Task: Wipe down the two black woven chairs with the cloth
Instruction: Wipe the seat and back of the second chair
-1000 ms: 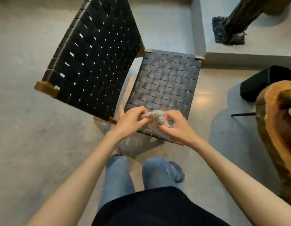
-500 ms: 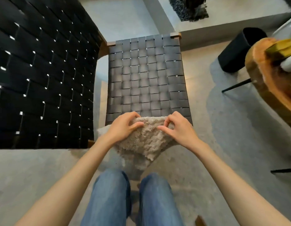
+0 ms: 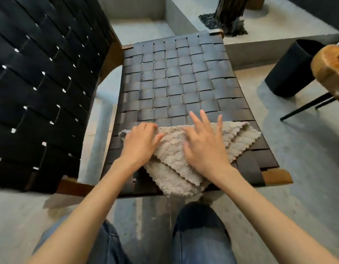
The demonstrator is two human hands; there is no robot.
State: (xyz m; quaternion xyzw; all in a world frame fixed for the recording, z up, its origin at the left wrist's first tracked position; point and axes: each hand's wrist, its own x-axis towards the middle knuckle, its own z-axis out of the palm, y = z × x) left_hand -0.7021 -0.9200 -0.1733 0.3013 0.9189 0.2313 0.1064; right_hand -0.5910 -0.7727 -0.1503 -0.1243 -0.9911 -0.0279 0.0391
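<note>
Cloth (image 3: 174,174), fluffy beige and folded into a rough triangle, lies on the near part of the black woven chair seat (image 3: 180,77). Its long folded edge runs left to right, and its point droops over the front rail toward me. I judge it soft, light and quick to bunch, best taken along the fold. My left hand (image 3: 140,143) curls its fingers onto the left corner. My right hand (image 3: 204,147) presses flat, fingers spread.

Shaggy beige cloth (image 3: 176,149) on a black basket-weave strap seat (image 3: 180,80), brown wooden frame corner (image 3: 277,177), grey concrete floor (image 3: 298,149).
</note>
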